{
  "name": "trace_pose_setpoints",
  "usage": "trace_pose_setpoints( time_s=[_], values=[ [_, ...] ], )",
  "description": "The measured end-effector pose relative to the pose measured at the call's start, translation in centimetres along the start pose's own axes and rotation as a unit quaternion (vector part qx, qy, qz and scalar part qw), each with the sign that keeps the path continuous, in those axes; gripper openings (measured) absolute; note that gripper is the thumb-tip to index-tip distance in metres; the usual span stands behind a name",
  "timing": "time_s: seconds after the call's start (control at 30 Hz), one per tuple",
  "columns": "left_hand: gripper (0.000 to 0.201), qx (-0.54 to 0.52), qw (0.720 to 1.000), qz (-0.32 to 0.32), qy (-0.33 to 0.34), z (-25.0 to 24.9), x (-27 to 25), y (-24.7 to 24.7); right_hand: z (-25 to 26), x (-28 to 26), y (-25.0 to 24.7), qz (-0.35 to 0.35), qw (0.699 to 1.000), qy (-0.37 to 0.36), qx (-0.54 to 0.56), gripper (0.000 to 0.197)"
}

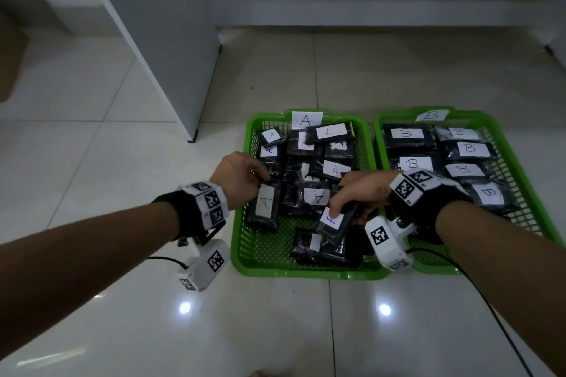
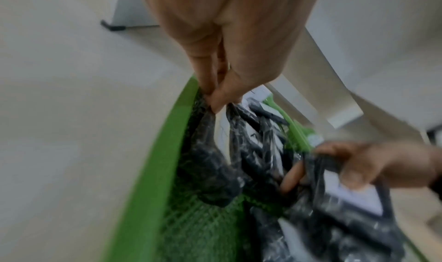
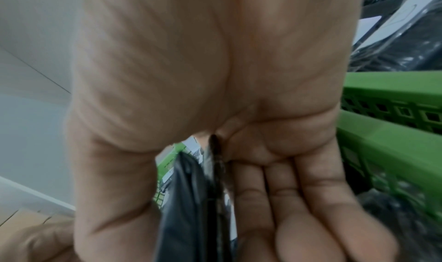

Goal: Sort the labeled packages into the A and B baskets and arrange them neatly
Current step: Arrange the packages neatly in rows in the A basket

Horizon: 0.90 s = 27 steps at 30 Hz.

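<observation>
Left hand (image 1: 237, 176) pinching the top end of an A-labeled package (image 1: 264, 204) by the left wall of the A basket (image 1: 306, 271). Right hand (image 1: 361, 191) gripping another black package (image 1: 335, 223), tilted above the basket's front. B basket (image 1: 520, 144) just beside, holding 6 B packages.

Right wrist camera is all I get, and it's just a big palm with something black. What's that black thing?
Observer: A black package with a white label; the right hand grips it over the A basket.
Operator: What letter is on it?
Observer: It's in blue ink, but the thumb covers part of it, so I cannot tell.
Operator: What's the other hand doing?
Observer: The left hand pinches the end of a package marked A at that basket's left side.
</observation>
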State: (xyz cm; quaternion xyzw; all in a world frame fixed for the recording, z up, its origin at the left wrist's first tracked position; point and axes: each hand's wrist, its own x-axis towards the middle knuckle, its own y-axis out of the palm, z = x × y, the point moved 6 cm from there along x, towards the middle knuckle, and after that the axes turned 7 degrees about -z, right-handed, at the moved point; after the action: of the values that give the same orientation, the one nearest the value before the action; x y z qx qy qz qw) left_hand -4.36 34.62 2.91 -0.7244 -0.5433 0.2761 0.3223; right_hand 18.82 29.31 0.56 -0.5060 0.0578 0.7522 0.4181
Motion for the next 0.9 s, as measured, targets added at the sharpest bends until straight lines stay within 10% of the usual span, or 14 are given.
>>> trace_pose_setpoints(
  time_s=[0.2,0.43,0.6,0.8,0.9],
  values=[
    [0.022,0.35,0.904,0.084,0.23,-3.0,-1.0,1.8,-0.3,-0.2,0.2,0.0,1.0,0.002,0.02,0.026],
    [0.038,0.513,0.813,0.173,0.214,-3.3,-2.3,1.8,-0.4,-0.4,0.3,-0.004,1.0,0.0,0.019,0.025],
    [0.034,0.506,0.808,0.186,0.236,-1.8,-3.1,3.0,-0.1,-0.3,0.2,-0.009,1.0,-0.001,0.006,0.029],
    [0.054,0.386,0.872,0.167,0.249,-2.2,-2.2,2.4,0.3,-0.5,-0.7,-0.033,0.994,-0.031,0.096,0.018],
    [0.041,0.384,0.868,0.194,0.25,-2.2,-2.5,3.2,0.5,-0.2,-1.2,-0.062,0.992,-0.045,0.098,0.044]
  ],
)
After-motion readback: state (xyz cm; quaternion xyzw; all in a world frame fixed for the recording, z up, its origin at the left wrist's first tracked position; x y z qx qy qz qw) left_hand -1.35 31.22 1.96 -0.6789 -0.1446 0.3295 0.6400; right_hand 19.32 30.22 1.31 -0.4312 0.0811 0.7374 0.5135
